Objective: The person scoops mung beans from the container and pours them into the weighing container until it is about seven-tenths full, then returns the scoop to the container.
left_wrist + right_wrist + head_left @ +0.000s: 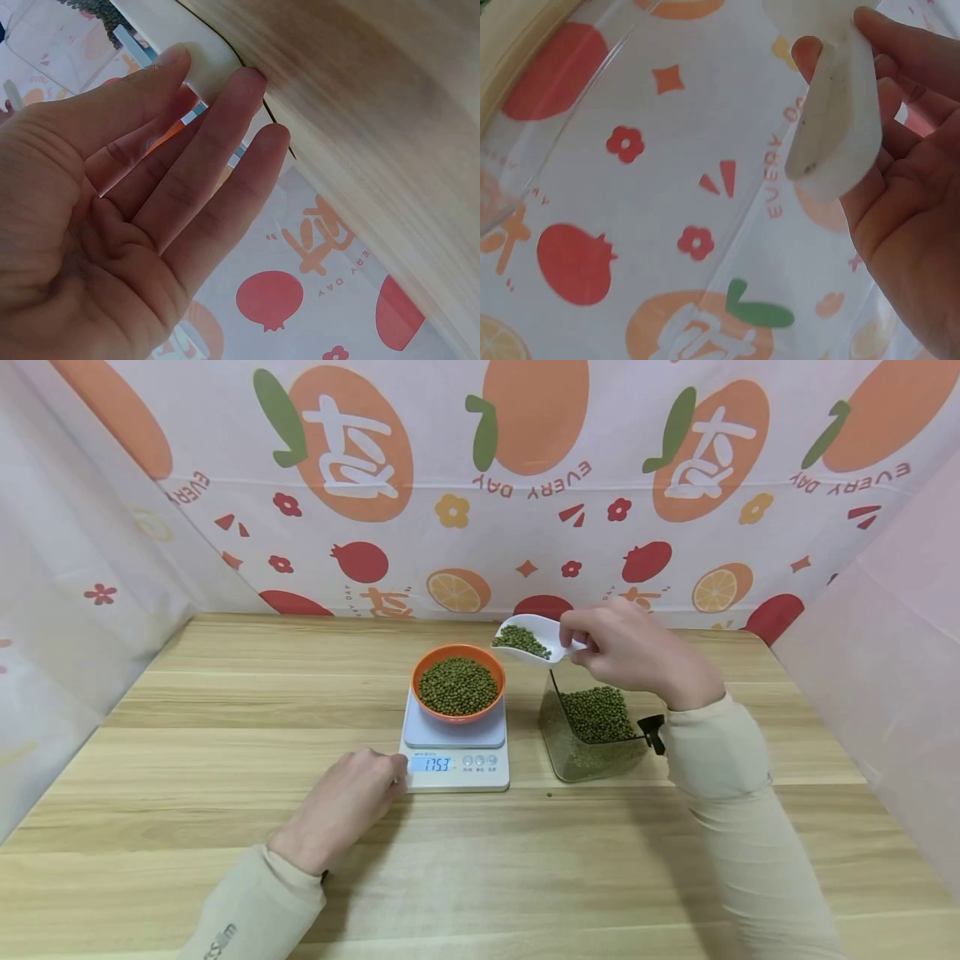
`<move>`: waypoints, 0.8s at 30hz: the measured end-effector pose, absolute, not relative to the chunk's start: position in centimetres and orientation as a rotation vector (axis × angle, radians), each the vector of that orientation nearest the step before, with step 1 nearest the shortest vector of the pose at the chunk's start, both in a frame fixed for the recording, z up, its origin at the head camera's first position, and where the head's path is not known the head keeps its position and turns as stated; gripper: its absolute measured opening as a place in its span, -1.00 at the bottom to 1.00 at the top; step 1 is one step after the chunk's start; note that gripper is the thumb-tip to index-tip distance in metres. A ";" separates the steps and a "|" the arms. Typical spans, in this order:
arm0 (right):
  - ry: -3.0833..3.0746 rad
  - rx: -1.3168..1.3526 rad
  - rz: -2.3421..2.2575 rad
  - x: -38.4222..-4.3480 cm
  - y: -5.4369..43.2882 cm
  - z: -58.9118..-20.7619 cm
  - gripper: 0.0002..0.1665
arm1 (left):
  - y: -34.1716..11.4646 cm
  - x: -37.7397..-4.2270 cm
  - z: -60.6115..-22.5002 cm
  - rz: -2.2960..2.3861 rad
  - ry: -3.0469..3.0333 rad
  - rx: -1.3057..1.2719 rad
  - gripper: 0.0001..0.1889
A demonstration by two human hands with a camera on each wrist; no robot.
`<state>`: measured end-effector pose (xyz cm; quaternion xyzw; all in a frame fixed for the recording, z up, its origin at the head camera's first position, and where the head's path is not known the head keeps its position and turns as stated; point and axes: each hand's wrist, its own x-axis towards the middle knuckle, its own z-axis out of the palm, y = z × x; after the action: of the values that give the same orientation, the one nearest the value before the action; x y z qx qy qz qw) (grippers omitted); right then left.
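My right hand (626,647) grips the handle of a white scoop (836,142), raised above the table. Green mung beans (522,641) lie in its bowl, close to the rim of an orange bowl (459,719). That bowl is filled with mung beans and stands on a white kitchen scale (457,782) whose display reads 175.3. At the scale's front left corner, my left hand (348,806) holds the edge with thumb and bent fingers; the left wrist view shows the fingertips (176,56) against the white casing. Below the scoop stands a clear bin (592,764) of mung beans.
The bin has a black clip (652,733) on its right side. A single bean (549,794) lies on the wooden table (187,760) in front of it. A fruit-printed curtain (420,535) hangs along the table's back edge, with pale sheets at both sides.
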<state>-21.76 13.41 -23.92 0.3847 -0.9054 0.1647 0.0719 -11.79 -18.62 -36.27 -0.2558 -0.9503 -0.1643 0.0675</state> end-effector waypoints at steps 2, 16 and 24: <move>-2.715 1.184 0.493 -22.0 12.8 -23.9 -0.74 | -18.6 -11.8 -36.2 -0.496 -2.868 -0.770 -0.63; -2.808 1.254 0.229 -22.6 9.1 -24.0 -0.73 | -18.6 -11.7 -36.3 -0.503 -2.874 -0.772 -0.54; -2.814 1.231 0.104 -22.4 8.2 -24.3 -0.67 | -18.7 -11.6 -36.5 -0.504 -2.866 -0.777 -0.54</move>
<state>-22.38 8.24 -24.27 0.4003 -0.9151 0.0339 0.0342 -11.64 -18.71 -36.49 -0.2575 -0.9495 -0.1670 0.0649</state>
